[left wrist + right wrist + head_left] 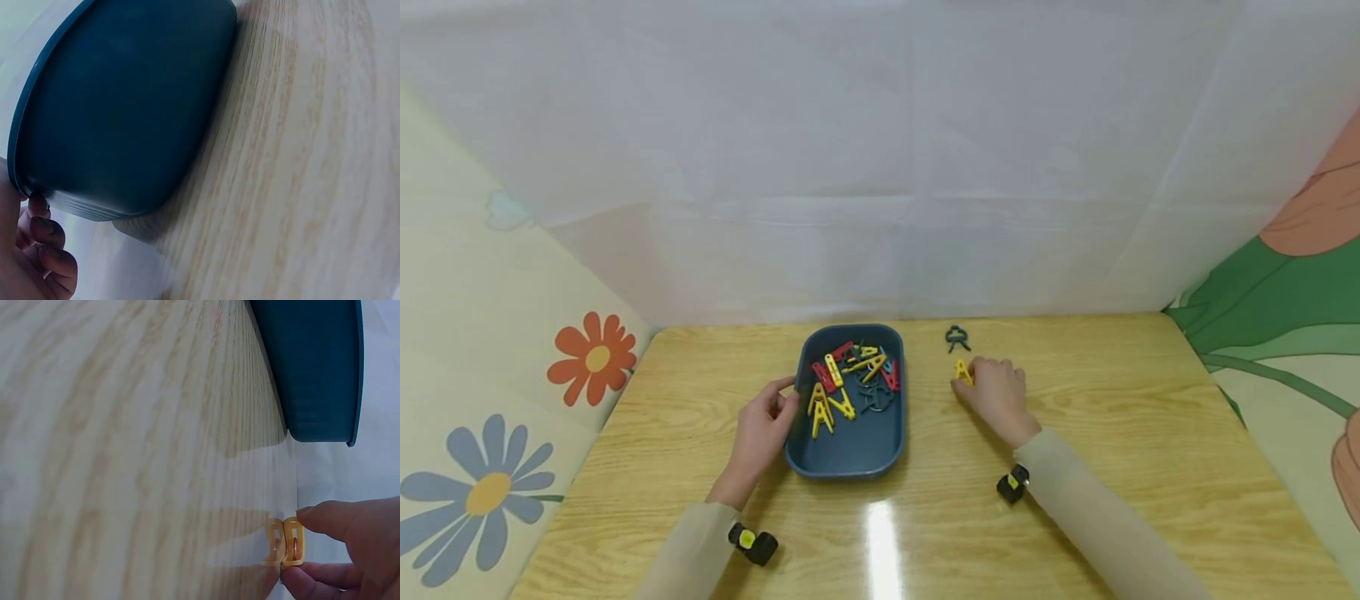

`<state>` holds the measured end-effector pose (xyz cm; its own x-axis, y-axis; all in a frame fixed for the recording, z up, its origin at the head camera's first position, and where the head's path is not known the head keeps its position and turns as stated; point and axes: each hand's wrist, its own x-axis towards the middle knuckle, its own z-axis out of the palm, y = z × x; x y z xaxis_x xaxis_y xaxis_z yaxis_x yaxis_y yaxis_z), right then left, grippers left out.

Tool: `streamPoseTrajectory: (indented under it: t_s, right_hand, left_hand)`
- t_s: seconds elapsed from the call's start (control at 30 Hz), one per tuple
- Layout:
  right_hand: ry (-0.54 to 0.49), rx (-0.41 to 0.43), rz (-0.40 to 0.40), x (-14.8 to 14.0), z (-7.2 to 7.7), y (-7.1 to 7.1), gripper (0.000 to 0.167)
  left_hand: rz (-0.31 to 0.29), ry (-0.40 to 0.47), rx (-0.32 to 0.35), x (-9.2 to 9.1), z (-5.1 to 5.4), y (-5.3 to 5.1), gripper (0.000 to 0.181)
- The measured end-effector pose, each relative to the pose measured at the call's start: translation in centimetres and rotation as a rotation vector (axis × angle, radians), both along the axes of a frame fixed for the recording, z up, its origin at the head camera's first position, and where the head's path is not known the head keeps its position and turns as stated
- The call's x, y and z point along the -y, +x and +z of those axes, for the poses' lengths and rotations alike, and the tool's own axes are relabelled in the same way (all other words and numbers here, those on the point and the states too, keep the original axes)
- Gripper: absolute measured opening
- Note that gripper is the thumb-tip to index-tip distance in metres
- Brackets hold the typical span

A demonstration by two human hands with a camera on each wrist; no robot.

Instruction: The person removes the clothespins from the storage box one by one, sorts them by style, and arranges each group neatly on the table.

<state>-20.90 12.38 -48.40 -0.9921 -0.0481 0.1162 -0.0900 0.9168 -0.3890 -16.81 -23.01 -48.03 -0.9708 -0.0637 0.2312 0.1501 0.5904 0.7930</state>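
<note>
A dark blue plastic tray [846, 458] stands on the table with several red, yellow, blue and dark green clips inside. My left hand [762, 429] grips its left rim, thumb at the edge; curled fingers [53, 234] show just under the rim in the left wrist view. To the right of the tray, my right hand [998, 396] pinches a yellow clothespin [964, 373] between thumb and fingers. In the right wrist view that clothespin [293, 541] stands at the tabletop, with the thumb [331, 517] on one side of it. Beyond it lies a dark green clip [957, 337].
The wooden table [1112, 392] ends at a white sheet [917, 167] hung behind it. Flower-patterned panels [497, 400] stand at the sides. A black wrist camera [754, 543] is worn on the left sleeve and another camera [1012, 483] on the right.
</note>
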Motion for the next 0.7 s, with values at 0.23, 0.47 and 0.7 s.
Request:
streamPoseTrajectory:
  t_s: [0.23, 0.47, 0.7]
  right_hand:
    - [0.004, 0.0, 0.008, -0.11, -0.13, -0.18, 0.041]
    - [-0.006, 0.013, 0.004, -0.15, -0.17, -0.13, 0.042]
    - [-0.049, 0.009, -0.003, -0.4, -0.04, -0.08, 0.047]
  left_hand:
    - [-0.002, 0.014, 0.014, 0.0, 0.04, 0.06, 0.031]
    - [0.0, 0.008, 0.015, 0.01, 0.03, 0.16, 0.031]
    - [0.001, 0.014, 0.011, -0.07, 0.16, 0.14, 0.031]
